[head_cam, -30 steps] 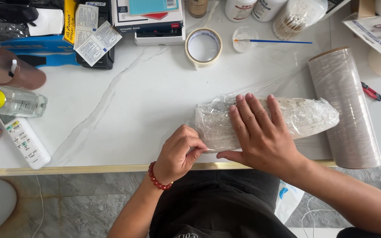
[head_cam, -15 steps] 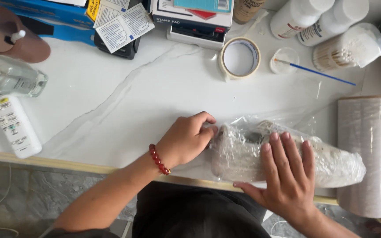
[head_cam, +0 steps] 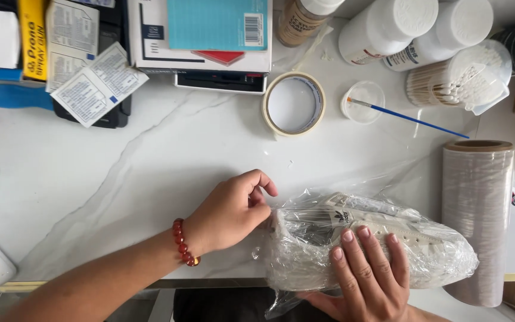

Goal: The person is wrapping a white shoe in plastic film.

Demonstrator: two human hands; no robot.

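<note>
Clear film around white shoe (head_cam: 382, 238), left hand (head_cam: 233, 211) pinching film, right hand (head_cam: 368, 271) flat atop

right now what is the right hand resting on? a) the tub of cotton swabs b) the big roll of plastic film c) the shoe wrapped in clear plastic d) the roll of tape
c: the right hand lies flat, fingers spread, on top of the white shoe wrapped in clear plastic, while the left hand pinches the wrap at the shoe's end; the roll of plastic film stands apart to the side.
</note>
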